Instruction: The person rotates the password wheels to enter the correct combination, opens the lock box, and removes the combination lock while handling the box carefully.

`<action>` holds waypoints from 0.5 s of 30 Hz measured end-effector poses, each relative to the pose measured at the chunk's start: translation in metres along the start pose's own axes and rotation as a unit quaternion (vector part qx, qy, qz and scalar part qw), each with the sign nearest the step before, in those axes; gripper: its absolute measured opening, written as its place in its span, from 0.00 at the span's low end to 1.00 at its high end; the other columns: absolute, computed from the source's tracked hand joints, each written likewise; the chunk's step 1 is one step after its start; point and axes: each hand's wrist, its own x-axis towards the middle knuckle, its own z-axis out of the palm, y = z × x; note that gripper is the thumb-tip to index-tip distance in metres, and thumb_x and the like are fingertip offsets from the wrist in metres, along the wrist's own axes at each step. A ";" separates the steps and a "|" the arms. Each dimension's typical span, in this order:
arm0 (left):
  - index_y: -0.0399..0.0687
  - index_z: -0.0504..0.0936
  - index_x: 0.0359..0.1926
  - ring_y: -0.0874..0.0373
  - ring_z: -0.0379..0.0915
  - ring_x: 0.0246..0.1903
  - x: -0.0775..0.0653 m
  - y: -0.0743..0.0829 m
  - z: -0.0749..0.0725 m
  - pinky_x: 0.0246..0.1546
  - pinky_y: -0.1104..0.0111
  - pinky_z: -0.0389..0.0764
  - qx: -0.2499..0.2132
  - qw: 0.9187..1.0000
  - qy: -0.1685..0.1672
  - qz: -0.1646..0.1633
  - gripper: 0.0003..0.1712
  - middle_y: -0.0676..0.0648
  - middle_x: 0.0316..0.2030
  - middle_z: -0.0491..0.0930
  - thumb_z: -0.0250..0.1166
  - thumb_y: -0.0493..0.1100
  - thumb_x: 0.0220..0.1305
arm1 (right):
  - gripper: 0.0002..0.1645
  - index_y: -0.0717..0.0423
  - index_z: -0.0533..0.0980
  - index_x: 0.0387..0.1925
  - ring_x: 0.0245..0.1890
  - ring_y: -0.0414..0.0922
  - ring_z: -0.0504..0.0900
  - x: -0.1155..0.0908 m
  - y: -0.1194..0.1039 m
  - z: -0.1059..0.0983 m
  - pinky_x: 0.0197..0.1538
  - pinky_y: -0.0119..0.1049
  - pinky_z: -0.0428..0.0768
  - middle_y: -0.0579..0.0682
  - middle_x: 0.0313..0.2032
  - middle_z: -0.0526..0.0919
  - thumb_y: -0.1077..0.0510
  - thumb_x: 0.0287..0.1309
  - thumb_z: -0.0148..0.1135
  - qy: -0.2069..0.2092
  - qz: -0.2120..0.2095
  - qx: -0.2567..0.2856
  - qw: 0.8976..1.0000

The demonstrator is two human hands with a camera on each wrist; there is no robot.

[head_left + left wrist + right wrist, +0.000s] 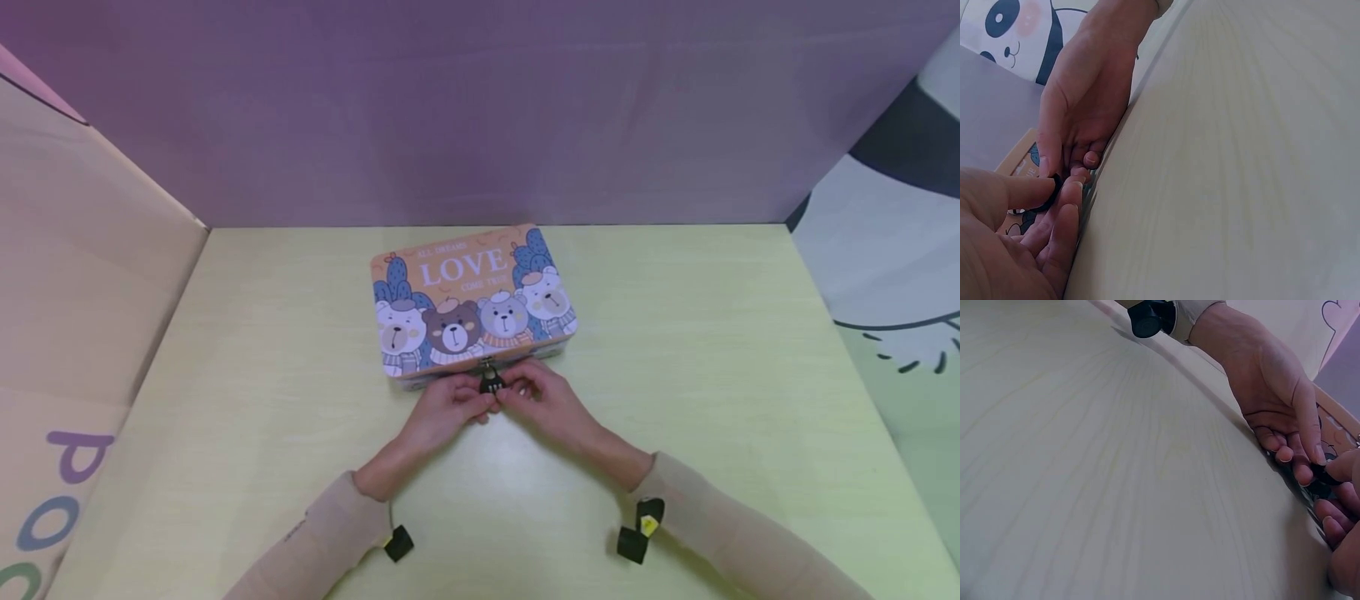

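Observation:
A black combination padlock (pixel 492 382) hangs from the front clasp of a decorated tin box (pixel 461 283) with cartoon bears and the word LOVE on its lid. My left hand (pixel 450 403) pinches the padlock's left side between thumb and fingers. From the other side my right hand (pixel 546 398) pinches it too, thumb at the lower right of its face. In the left wrist view the padlock (pixel 1052 192) shows as a dark edge between the fingertips. The right wrist view has the padlock (pixel 1324 474) mostly hidden by both hands. The box lid is down.
The box stands on a pale wood-grain table (pixel 262 375), near a purple back panel (pixel 480 117). Printed panels rise at the left (pixel 90 250) and right (pixel 885 250). A small black camera is strapped at each wrist.

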 end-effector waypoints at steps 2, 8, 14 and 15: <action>0.26 0.79 0.50 0.57 0.84 0.34 0.000 0.000 0.000 0.40 0.68 0.88 0.003 1.000 0.000 0.000 0.12 0.34 0.42 0.88 0.63 0.32 0.70 | 0.11 0.59 0.80 0.48 0.44 0.45 0.79 0.000 0.000 0.000 0.49 0.33 0.81 0.50 0.45 0.81 0.60 0.66 0.67 0.001 0.000 -0.001 1.000; 0.26 0.79 0.51 0.57 0.85 0.34 0.000 0.000 0.000 0.41 0.68 0.88 0.005 1.000 -0.001 0.001 0.12 0.34 0.42 0.88 0.63 0.32 0.71 | 0.09 0.59 0.80 0.46 0.42 0.46 0.79 0.001 0.001 0.001 0.47 0.32 0.81 0.50 0.43 0.81 0.60 0.66 0.67 0.003 -0.006 -0.004 1.000; 0.26 0.78 0.51 0.56 0.85 0.34 0.000 -0.001 0.000 0.41 0.68 0.88 0.004 1.000 -0.003 0.002 0.13 0.34 0.43 0.88 0.63 0.33 0.71 | 0.08 0.58 0.81 0.45 0.43 0.45 0.78 0.001 0.002 0.001 0.48 0.32 0.81 0.49 0.43 0.82 0.60 0.67 0.66 0.007 -0.006 -0.012 1.000; 0.26 0.78 0.51 0.56 0.85 0.34 0.000 -0.001 0.000 0.41 0.68 0.88 0.004 1.000 -0.002 0.002 0.13 0.34 0.43 0.88 0.63 0.33 0.71 | 0.08 0.58 0.81 0.45 0.43 0.45 0.78 0.001 0.002 0.001 0.48 0.32 0.81 0.49 0.43 0.82 0.60 0.67 0.66 0.007 -0.005 -0.013 1.000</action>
